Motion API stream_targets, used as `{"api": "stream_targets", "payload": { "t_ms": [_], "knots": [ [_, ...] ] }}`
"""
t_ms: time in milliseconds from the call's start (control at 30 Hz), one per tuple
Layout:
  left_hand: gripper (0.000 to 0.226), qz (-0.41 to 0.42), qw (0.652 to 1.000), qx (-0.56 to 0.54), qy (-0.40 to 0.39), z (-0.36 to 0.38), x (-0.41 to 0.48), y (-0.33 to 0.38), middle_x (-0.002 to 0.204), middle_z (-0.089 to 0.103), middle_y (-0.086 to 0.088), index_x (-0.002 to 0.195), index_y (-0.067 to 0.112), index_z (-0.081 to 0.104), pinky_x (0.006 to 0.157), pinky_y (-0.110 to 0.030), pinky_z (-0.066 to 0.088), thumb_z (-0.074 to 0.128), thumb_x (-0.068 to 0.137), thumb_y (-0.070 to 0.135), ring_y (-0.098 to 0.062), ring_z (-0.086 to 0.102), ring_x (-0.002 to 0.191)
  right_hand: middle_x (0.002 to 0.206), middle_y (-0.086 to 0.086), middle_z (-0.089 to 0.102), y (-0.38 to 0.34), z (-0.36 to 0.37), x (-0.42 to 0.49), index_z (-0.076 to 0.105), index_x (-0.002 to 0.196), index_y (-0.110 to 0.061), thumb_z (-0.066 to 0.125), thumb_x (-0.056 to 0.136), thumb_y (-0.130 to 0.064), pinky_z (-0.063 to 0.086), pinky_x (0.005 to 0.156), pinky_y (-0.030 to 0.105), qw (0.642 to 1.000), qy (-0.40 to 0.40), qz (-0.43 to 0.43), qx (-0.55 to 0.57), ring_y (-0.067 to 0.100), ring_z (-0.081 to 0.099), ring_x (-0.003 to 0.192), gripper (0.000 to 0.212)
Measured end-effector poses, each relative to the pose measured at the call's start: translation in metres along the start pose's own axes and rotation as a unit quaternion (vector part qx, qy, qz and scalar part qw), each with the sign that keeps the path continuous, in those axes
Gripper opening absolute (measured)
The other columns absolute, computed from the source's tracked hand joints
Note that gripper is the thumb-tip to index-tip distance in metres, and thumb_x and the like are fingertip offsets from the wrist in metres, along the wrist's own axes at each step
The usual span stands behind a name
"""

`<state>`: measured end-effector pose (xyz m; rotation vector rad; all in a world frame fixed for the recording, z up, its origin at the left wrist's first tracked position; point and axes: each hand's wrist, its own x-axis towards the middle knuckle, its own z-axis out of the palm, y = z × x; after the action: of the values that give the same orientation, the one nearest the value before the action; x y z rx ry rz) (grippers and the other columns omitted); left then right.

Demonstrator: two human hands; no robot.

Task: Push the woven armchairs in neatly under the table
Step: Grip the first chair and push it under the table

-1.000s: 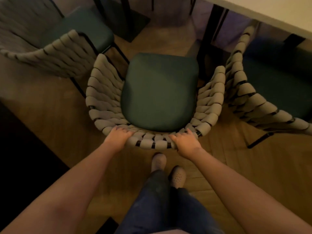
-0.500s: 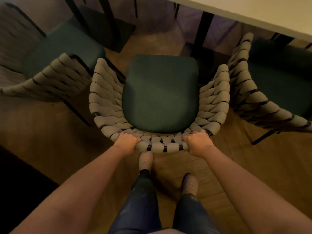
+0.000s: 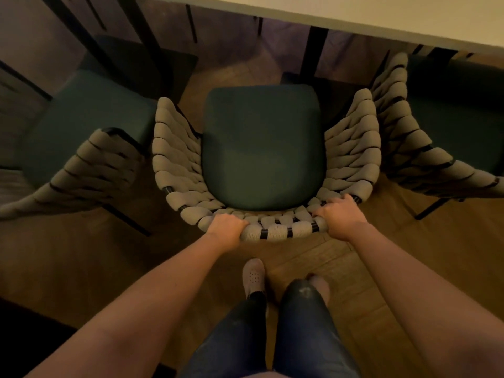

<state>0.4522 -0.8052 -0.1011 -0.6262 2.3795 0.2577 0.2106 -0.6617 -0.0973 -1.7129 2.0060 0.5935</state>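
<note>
Dim wooden floor (image 3: 441,255) lay beneath us. Our left hand (image 3: 227,226) and right hand (image 3: 341,218) clamped the middle armchair's (image 3: 174,159) woven back at frame centre, below the table (image 3: 381,9); the left armchair (image 3: 90,165) and right armchair (image 3: 403,148) were cropped.

middle armchair (image 3: 174,159): chunky woven straps were a sandy beige-grey, with bits of black frame peeking through along the back rim
seat cushion (image 3: 261,148): plain dark green, kinda teal, no pattern
left armchair (image 3: 90,165): same beige weave with black streaks, same green seat
right armchair (image 3: 403,137): beige straps crossed by black lines, seat looked nearly black in the shadow
table (image 3: 354,12): top was plain cream
table leg (image 3: 316,50): flat black
floor (image 3: 422,255): warm brown wood planks, grain showing
jeans (image 3: 305,336): dark blue, pale scuffed patch at one knee
shoe (image 3: 253,276): pale beige-grey with tiny dot holes
</note>
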Motion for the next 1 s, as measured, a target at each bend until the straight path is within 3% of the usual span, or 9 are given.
{"api": "stream_targets", "payload": {
  "t_ms": [167,300,433,567,700,800,833,900,1000],
  "knots": [
    [0.041,0.016,1.000,-0.019,-0.005,0.001,0.002,-0.007,0.118,0.063,0.000,0.131,0.028,0.053,0.097,-0.039,0.046,0.059,0.090,0.024,-0.019,0.059,0.107,0.119,-0.008,0.060,0.002,-0.005,0.006,0.054,0.121,-0.038,0.063,0.086,-0.034,0.028,0.109,0.052,0.999,-0.045,-0.027,-0.008,0.020,0.047,0.122,0.036],
    [0.057,0.035,0.997,-0.052,-0.034,-0.001,0.001,-0.013,0.127,0.059,0.002,0.137,0.031,0.047,0.107,-0.041,0.036,0.060,0.086,0.052,-0.018,0.054,0.116,0.150,-0.002,0.039,0.011,-0.010,0.008,0.041,0.142,-0.035,0.059,0.076,-0.071,0.005,0.118,0.057,0.990,-0.116,-0.035,0.069,0.023,0.018,0.146,0.077],
    [0.102,-0.015,0.991,-0.127,-0.038,-0.007,-0.013,-0.036,0.135,0.057,0.003,0.140,0.030,0.047,0.119,-0.048,0.006,0.009,0.069,0.092,-0.014,0.046,0.131,0.157,-0.002,0.030,0.015,-0.010,0.001,0.039,0.146,-0.029,0.045,0.067,-0.088,-0.008,0.119,0.052,0.991,-0.086,-0.025,0.098,0.019,0.005,0.149,0.099],
    [0.064,-0.171,0.974,-0.108,0.105,0.006,-0.019,-0.063,0.153,0.038,-0.006,0.139,0.023,0.051,0.119,-0.052,-0.004,0.029,0.095,0.063,-0.021,0.018,0.148,0.160,-0.001,0.023,0.013,0.000,-0.004,0.044,0.142,-0.031,0.015,0.065,-0.095,-0.015,0.117,0.046,0.971,0.024,0.015,0.238,0.015,-0.004,0.149,0.104],
    [0.088,-0.358,0.864,-0.284,0.214,0.008,-0.026,-0.067,0.162,0.003,-0.016,0.155,0.008,0.010,0.120,-0.050,0.015,0.059,0.092,0.045,-0.032,0.005,0.149,0.161,0.011,0.011,0.011,0.000,0.001,0.024,0.152,-0.024,0.059,0.091,-0.046,0.011,0.119,0.048,0.835,0.248,0.316,0.375,0.029,0.008,0.149,0.073],
    [0.098,-0.431,0.697,-0.527,0.223,-0.001,-0.019,-0.057,0.157,0.020,-0.017,0.156,0.017,-0.004,0.105,-0.047,0.040,0.067,0.090,0.029,-0.036,0.037,0.137,0.156,0.016,0.023,0.015,-0.008,0.006,0.000,0.155,-0.022,0.067,0.089,-0.021,0.038,0.106,0.047,0.604,0.159,0.475,0.620,0.037,0.034,0.139,0.094],
    [0.095,-0.452,0.630,-0.592,0.220,-0.004,-0.015,-0.056,0.153,0.030,-0.017,0.156,0.020,-0.001,0.103,-0.047,0.042,0.067,0.090,0.025,-0.036,0.043,0.132,0.152,0.017,0.033,0.018,-0.010,0.008,0.003,0.154,-0.017,0.066,0.090,-0.020,0.041,0.103,0.046,0.560,0.131,0.493,0.653,0.037,0.041,0.134,0.090],
    [0.082,-0.493,0.512,-0.672,0.207,-0.007,-0.009,-0.062,0.144,0.042,-0.016,0.154,0.020,0.017,0.105,-0.049,0.043,0.068,0.089,0.025,-0.035,0.047,0.128,0.140,0.021,0.046,0.027,-0.010,0.012,0.025,0.146,-0.005,0.063,0.092,-0.019,0.044,0.098,0.043,0.582,0.103,0.506,0.629,0.037,0.048,0.126,0.067],
    [0.069,-0.518,0.478,-0.691,0.160,-0.009,-0.005,-0.071,0.137,0.049,-0.015,0.144,0.015,0.033,0.102,-0.050,0.045,0.069,0.088,0.031,-0.035,0.051,0.122,0.131,0.023,0.051,0.036,-0.012,0.013,0.039,0.132,0.001,0.062,0.092,-0.018,0.045,0.095,0.043,0.631,0.103,0.498,0.586,0.039,0.051,0.121,0.050]
  ]
}}
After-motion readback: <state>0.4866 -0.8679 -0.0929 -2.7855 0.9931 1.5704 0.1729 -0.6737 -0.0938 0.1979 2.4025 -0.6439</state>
